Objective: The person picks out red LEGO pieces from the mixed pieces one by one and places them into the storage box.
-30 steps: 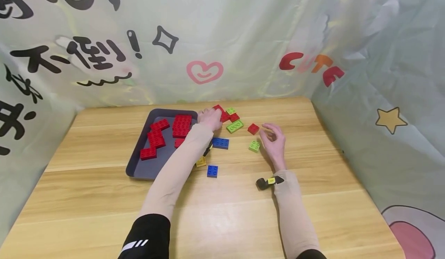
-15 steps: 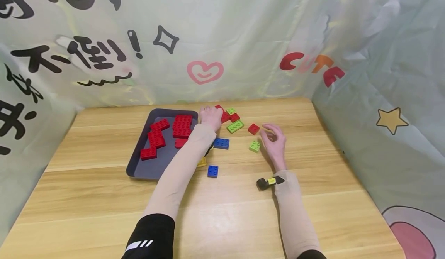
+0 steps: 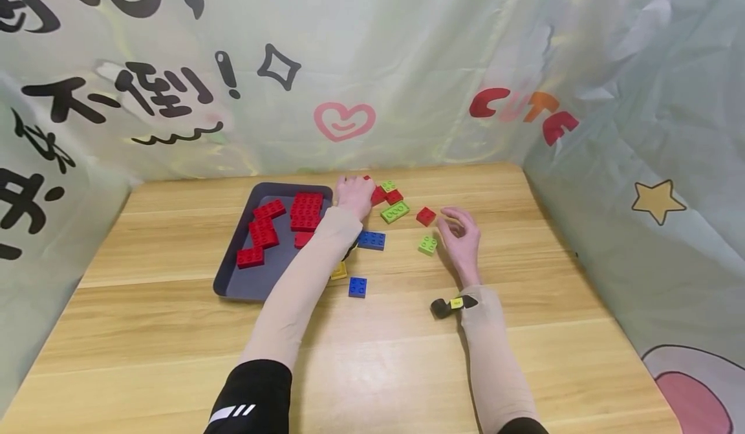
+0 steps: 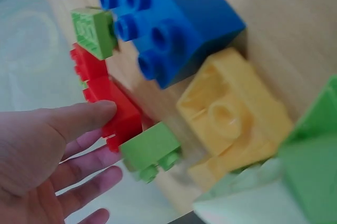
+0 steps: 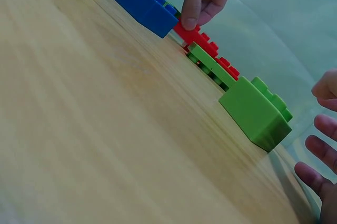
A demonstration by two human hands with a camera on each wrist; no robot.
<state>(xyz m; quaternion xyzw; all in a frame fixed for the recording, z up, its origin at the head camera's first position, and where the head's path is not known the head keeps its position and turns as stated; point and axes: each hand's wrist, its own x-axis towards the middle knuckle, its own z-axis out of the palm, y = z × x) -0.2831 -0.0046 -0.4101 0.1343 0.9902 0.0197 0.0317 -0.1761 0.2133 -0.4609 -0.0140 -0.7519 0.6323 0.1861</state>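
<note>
At the back of the table, beside the tray, my left hand (image 3: 355,195) pinches a red building brick (image 4: 125,112), thumb on one side and fingers behind it. A small green brick (image 4: 150,148) lies close to the fingers. The hand covers most of the held brick in the head view. My right hand (image 3: 462,237) rests on the table to the right, fingers loosely curved around nothing. Nearest to it are a small red brick (image 3: 425,216) and a small green brick (image 3: 427,245).
A dark tray (image 3: 233,285) at the left holds several red bricks. Right of it lie a long blue brick (image 3: 371,240), a small blue brick (image 3: 357,287), a partly hidden yellow brick (image 3: 339,270) and a long green brick (image 3: 395,211). A printed curtain stands behind the table.
My left hand has shifted slightly right and now covers more of the red brick at the back. The right hand and the loose bricks stay in place.
</note>
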